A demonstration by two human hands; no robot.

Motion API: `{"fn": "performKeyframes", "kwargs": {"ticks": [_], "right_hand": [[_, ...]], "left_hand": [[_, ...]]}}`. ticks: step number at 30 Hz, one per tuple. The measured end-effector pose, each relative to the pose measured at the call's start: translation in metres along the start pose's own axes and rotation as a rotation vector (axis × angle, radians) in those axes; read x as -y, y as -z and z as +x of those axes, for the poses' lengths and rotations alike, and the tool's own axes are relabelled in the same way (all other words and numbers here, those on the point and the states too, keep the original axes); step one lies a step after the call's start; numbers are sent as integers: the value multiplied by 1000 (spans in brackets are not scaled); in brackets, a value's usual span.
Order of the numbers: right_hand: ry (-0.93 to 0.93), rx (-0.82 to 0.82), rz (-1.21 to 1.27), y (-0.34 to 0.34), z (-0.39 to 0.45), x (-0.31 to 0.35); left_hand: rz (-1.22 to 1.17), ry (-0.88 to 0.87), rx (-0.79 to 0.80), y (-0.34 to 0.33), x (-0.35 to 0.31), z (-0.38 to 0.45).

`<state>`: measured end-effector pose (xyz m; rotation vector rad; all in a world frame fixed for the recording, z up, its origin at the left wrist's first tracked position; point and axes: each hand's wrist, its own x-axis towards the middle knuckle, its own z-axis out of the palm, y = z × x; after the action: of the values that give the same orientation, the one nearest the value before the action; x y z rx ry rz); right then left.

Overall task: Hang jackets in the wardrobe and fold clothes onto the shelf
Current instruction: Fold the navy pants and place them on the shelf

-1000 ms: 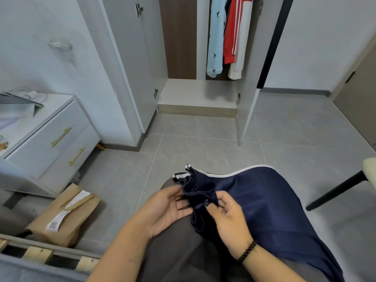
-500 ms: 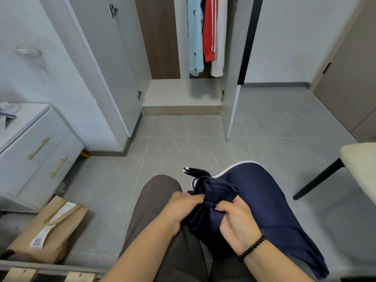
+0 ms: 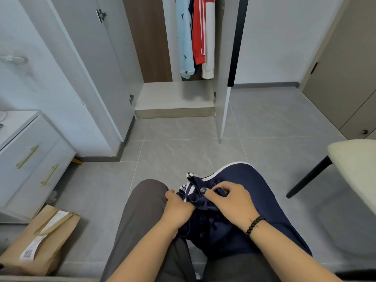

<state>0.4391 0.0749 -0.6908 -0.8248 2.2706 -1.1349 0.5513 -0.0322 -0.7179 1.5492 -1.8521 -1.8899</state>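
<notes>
Both hands now bunch the navy garment [image 3: 254, 200] tighter on the lap, well apart from the open wardrobe [image 3: 175, 96]. Left hand [image 3: 179, 206] grips its striped edge; right hand [image 3: 232, 202] pinches fabric near a snap. Folding seems barely begun.

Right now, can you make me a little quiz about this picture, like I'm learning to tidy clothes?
1. True or false: the red jacket hangs in the wardrobe.
2. What do both hands grip? A) navy garment B) paper bag C) chair
3. Fill in: the bead bracelet is on the ____ wrist.

Key:
1. True. It hangs between a light blue shirt and a white garment.
2. A. The left hand and right hand hold its bunched part on the lap.
3. Right.
</notes>
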Motion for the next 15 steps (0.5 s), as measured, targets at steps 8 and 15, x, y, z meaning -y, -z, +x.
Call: {"fn": "performKeyframes", "kwargs": {"ticks": [8, 15], "right_hand": [[160, 388, -211, 33, 2, 11], [-58, 219, -105, 5, 6, 37]], "left_hand": [[-189, -107, 77, 19, -8, -8], [-236, -251, 81, 15, 0, -7]]}}
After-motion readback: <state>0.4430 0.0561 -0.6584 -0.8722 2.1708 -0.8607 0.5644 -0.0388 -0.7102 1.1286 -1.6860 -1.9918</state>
